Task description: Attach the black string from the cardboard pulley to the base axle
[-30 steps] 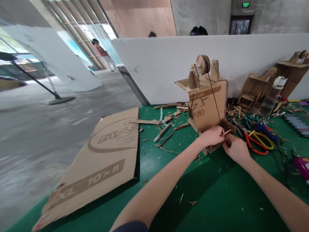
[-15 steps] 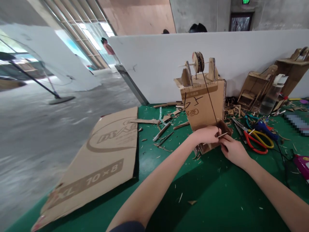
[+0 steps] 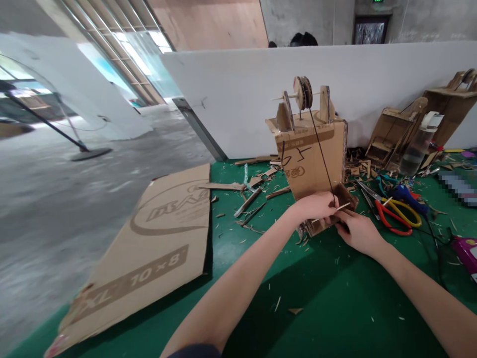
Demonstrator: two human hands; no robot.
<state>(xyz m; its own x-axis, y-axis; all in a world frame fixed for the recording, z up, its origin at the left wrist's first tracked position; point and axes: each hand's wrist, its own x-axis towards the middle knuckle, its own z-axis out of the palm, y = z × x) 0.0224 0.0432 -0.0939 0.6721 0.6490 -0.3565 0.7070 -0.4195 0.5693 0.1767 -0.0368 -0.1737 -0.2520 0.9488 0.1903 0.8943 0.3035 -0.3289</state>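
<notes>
A cardboard model [image 3: 311,159] stands on the green table, with a cardboard pulley wheel [image 3: 302,93] on a stick axle at its top. From the wheel a dark string [image 3: 322,149] runs down to my hands. At the open cardboard tray [image 3: 319,227] on the model's base, my left hand [image 3: 316,205] is closed around a thin wooden stick [image 3: 343,206] at the string's lower end. My right hand [image 3: 359,232] touches the same spot from the right, fingers bent and pinched; what they grip is mostly hidden.
A large cardboard sheet [image 3: 164,233] lies at the left table edge. Scissors [image 3: 397,219], a clear bottle [image 3: 419,144], a purple box-like object [image 3: 465,253] and other cardboard models [image 3: 395,132] are on the right. Cardboard scraps [image 3: 249,201] litter the table before a white partition [image 3: 231,99].
The whole view has shifted slightly. Both hands stay at the tray, with the stick and string between them. A person in the far background has gone out of view.
</notes>
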